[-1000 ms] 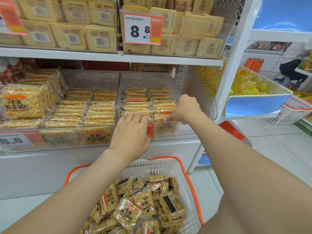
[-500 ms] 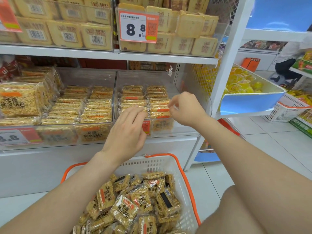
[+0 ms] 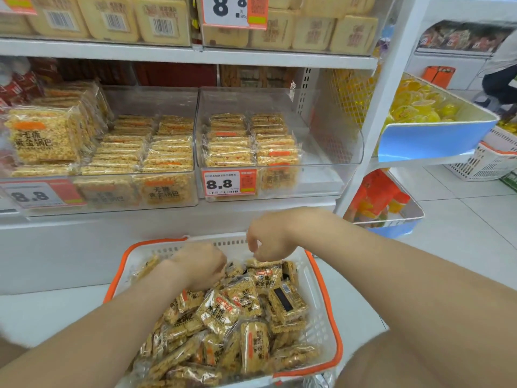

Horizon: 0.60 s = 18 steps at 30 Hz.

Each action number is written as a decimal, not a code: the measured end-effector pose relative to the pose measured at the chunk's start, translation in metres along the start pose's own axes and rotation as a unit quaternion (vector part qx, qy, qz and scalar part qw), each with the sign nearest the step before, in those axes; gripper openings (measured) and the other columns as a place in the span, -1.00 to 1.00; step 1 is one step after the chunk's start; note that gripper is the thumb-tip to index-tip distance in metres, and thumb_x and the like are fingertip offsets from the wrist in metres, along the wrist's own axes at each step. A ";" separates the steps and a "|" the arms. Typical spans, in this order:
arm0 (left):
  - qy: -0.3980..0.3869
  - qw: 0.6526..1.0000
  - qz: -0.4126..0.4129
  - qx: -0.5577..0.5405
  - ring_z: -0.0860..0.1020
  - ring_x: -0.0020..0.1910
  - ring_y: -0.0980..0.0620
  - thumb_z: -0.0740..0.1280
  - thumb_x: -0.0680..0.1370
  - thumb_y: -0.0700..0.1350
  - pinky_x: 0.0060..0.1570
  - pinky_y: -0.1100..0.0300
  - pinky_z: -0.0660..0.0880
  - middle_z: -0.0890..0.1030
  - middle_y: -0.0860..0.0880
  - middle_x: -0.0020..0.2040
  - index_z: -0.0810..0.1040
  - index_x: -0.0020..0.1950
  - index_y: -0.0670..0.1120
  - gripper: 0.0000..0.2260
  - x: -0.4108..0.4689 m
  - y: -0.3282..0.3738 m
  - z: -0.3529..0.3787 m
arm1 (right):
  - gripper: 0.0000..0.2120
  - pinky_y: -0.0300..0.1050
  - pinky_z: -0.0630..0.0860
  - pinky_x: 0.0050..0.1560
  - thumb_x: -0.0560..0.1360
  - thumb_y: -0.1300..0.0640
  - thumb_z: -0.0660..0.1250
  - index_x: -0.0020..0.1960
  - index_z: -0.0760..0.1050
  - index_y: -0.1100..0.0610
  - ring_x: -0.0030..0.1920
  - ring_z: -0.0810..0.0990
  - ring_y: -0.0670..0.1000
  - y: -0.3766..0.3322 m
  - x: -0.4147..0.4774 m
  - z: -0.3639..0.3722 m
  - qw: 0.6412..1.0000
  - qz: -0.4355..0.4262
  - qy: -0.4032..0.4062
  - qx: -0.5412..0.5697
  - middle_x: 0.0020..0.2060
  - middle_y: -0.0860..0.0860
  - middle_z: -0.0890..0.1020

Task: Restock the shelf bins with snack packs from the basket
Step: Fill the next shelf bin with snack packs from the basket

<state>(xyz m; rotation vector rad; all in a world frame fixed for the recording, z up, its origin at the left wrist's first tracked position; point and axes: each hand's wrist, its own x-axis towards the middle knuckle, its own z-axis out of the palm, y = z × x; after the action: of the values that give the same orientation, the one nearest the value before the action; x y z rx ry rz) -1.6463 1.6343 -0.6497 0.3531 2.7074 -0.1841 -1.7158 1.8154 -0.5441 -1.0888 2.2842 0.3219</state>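
Your left hand [image 3: 200, 266] sits knuckles-up among the clear-wrapped golden rice-cracker snack packs [image 3: 223, 312] in the near white plastic basket with orange rim [image 3: 313, 292]. Its fingers are hidden, so its grip is unclear. Your right hand [image 3: 270, 239] curls over the far packs, grip also unclear. The clear plastic shelf bin [image 3: 335, 141] beyond is part-filled.

Top shelf: tan barcoded boxes [image 3: 112, 18], "8.8" price tag [image 3: 233, 9] in front. Right of white upright [image 3: 391, 79]: blue tray [image 3: 433, 138] of yellow jelly cups [image 3: 414, 107]; orange packets [image 3: 375, 194] below. Far right: second white basket [image 3: 481, 163] on tiled floor [image 3: 461, 233], person [image 3: 500, 74] partly seen. Far left: red packs [image 3: 16, 85].
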 end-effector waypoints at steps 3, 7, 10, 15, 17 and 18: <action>-0.101 0.993 -0.062 0.021 0.60 0.17 -0.14 0.22 0.58 -0.17 0.13 -0.05 0.63 0.51 -0.12 0.28 0.51 0.40 -0.03 -0.62 0.002 -0.012 0.028 | -0.63 0.20 0.60 0.28 0.63 0.10 0.24 0.38 0.56 0.18 0.31 0.61 0.23 -0.009 0.010 0.005 0.999 0.002 -0.013 -0.046 0.31 0.14 0.63; -0.179 0.978 -0.108 -0.007 0.45 0.48 -0.20 0.26 0.61 -0.25 0.40 -0.26 0.45 0.26 -0.08 0.64 0.10 0.71 0.11 -0.29 0.001 -0.020 0.039 | -0.66 0.18 0.62 0.25 0.63 0.09 0.25 0.36 0.56 0.14 0.27 0.63 0.19 -0.022 0.021 0.000 0.998 -0.016 -0.005 -0.053 0.27 0.10 0.64; -0.160 0.980 -0.117 -0.035 0.52 0.39 -0.19 0.25 0.64 -0.34 0.40 -0.24 0.46 0.39 -0.13 0.51 0.27 0.64 -0.02 -0.41 0.006 -0.024 0.044 | -0.66 0.20 0.60 0.27 0.63 0.10 0.24 0.36 0.57 0.16 0.29 0.62 0.20 -0.030 0.027 -0.008 0.999 -0.025 0.007 -0.045 0.27 0.12 0.64; -0.135 0.968 -0.161 -0.140 0.53 0.36 -0.13 0.43 0.62 -0.16 0.32 0.00 0.53 0.48 -0.12 0.46 0.15 0.66 -0.11 -0.31 0.006 -0.029 0.043 | -0.63 0.20 0.60 0.24 0.65 0.07 0.24 0.40 0.55 0.15 0.33 0.60 0.22 -0.041 0.033 -0.018 0.997 -0.037 0.003 -0.061 0.30 0.14 0.62; -0.130 0.963 -0.169 -0.167 0.60 0.09 -0.03 0.46 0.58 -0.16 -0.01 0.14 0.58 0.58 -0.08 0.25 0.36 0.51 -0.12 -0.47 0.005 -0.028 0.034 | -0.63 0.17 0.58 0.24 0.67 0.07 0.24 0.43 0.53 0.16 0.33 0.59 0.22 -0.043 0.032 -0.021 0.997 -0.035 -0.003 -0.062 0.33 0.16 0.60; -0.118 0.962 -0.167 -0.179 0.58 -0.02 0.00 0.44 0.55 -0.20 -0.14 0.18 0.54 0.60 -0.09 0.18 0.44 0.44 -0.12 -0.54 0.006 -0.030 0.030 | -0.62 0.17 0.58 0.24 0.66 0.08 0.25 0.44 0.52 0.16 0.33 0.59 0.22 -0.043 0.031 -0.023 0.997 -0.033 -0.005 -0.063 0.34 0.16 0.59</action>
<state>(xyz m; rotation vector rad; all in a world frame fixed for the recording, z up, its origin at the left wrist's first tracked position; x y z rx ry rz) -1.6486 1.6018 -0.6768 -0.2200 2.4762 0.1616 -1.7077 1.7585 -0.5431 -1.2206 2.2385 0.4497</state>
